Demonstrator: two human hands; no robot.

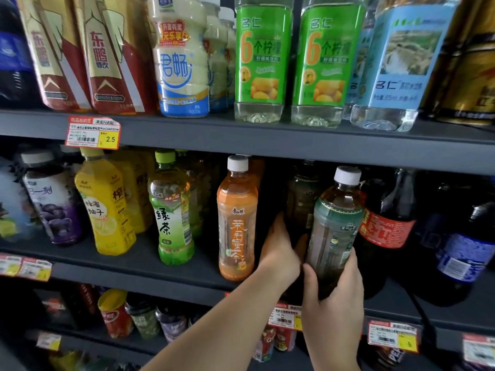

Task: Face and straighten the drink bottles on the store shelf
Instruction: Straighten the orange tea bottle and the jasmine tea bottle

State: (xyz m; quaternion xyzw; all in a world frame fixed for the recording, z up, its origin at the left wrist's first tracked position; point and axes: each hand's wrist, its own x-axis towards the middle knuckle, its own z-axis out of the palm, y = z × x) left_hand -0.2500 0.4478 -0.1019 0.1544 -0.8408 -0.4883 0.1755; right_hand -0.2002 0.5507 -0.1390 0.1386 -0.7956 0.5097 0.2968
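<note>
Dark gap between orange bottle (236, 220) and teal-labelled bottle (333, 231)

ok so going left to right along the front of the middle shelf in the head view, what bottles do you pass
purple grape drink bottle → yellow honey pomelo bottle → green tea bottle → orange jasmine tea bottle → dark tea bottle gripped by the right hand → red-label cola bottle

Tea bottle (332, 231) right of jasmine bottle (237, 223), on middle shelf (150, 266)
</note>
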